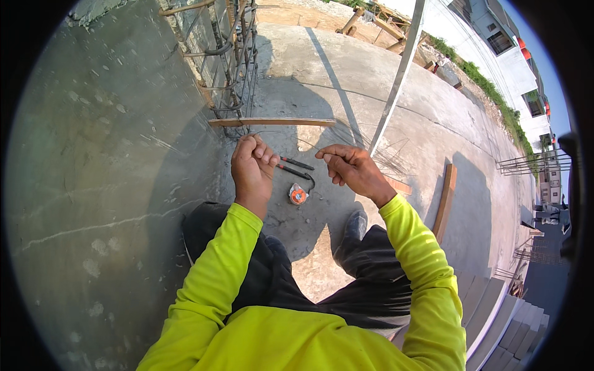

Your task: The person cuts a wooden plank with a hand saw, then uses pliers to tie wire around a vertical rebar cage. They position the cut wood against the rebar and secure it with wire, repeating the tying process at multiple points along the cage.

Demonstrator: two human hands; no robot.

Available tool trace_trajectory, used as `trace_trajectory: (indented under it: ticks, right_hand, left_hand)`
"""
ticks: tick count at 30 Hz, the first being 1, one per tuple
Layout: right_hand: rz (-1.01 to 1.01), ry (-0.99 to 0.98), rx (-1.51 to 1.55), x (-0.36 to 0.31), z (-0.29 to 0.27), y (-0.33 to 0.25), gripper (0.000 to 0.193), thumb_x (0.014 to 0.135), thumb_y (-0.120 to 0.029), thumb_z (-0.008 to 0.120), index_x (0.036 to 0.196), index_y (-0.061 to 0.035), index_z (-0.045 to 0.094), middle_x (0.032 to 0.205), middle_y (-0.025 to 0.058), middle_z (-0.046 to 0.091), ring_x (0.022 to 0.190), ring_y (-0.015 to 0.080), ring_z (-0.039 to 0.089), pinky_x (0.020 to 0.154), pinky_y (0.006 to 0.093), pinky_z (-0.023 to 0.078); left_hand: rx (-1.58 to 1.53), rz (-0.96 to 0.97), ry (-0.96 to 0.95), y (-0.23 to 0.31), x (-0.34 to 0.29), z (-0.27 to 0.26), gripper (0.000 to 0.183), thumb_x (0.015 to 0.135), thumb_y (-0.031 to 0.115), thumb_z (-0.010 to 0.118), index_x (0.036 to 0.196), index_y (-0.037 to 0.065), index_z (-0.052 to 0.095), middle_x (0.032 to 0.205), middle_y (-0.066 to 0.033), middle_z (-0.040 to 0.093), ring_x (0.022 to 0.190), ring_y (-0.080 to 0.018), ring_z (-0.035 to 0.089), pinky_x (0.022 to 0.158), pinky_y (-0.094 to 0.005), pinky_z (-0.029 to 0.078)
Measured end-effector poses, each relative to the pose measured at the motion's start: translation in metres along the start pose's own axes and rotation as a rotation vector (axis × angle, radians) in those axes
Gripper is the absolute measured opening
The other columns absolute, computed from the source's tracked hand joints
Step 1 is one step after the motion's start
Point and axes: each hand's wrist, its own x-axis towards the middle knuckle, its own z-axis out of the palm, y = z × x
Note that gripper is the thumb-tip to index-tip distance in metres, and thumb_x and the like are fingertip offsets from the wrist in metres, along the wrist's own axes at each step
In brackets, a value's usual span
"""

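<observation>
Clamping thin wire [301, 140] between fingers of left hand [252, 170] and right hand [359, 172], above black-and-red-handled tool [298, 163] and round orange-and-white device [297, 195] on concrete floor [328, 204].

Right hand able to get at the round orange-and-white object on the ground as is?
Likely yes: the round orange-and-white object lies uncovered on the concrete. The right hand would probably have to release the thin wire it pinches.

A person's left hand [255, 170] and right hand [356, 170], in yellow-green sleeves [421, 260], pinch a thin, curving wire [297, 137] between them. Black-and-red tool handles [298, 163] and a round orange-centred object [297, 195] lie on the concrete floor [297, 55]; a steel rebar cage [213, 53] stands far left.
</observation>
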Motion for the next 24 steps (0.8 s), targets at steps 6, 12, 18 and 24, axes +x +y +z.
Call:
trace_trajectory:
  ticks: [6,12,18,24]
  right_hand:
    - [0.048,-0.003,0.507,0.018,0.072,0.015,0.024,0.106,-0.018,0.048,0.112,-0.0007,0.062,0.101,0.01,0.07,0.08,0.0155,0.07,0.074,0.0287,0.057]
    - [-0.001,0.023,0.35,0.02,0.093,0.035,0.02,0.105,-0.016,0.048,0.109,-0.0015,0.06,0.085,0.0085,0.07,0.074,0.0141,0.068,0.063,0.0272,0.053]
    - [-0.156,0.277,0.069,0.02,0.083,0.035,0.018,0.104,-0.012,0.049,0.11,-0.0019,0.063,0.077,0.0068,0.065,0.065,0.012,0.061,0.062,0.0278,0.049]
    - [-0.161,0.489,0.015,0.019,0.049,0.031,0.019,0.106,-0.013,0.048,0.108,-0.0014,0.063,0.081,0.0071,0.067,0.068,0.0129,0.063,0.064,0.0277,0.051]
  left_hand:
    - [-0.049,0.238,0.227,-0.01,0.011,0.018,0.009,0.095,0.012,0.048,0.1,0.008,0.055,0.1,-0.0062,0.059,0.099,-0.0218,0.061,0.096,-0.0429,0.05]
    - [-0.013,0.139,0.236,-0.005,0.007,0.01,0.013,0.095,0.016,0.047,0.1,0.005,0.053,0.114,-0.0125,0.058,0.124,-0.0326,0.054,0.11,-0.053,0.044]
    - [0.049,-0.118,0.08,0.012,0.001,-0.015,0.01,0.093,0.012,0.046,0.092,0.008,0.055,0.086,-0.0047,0.054,0.07,-0.016,0.054,0.06,-0.0327,0.049]
    - [0.435,-0.254,-0.068,-0.004,-0.015,-0.03,0.019,0.09,0.007,0.043,0.098,0.005,0.06,0.067,0.0002,0.047,0.051,-0.0093,0.039,0.047,-0.0274,0.036]
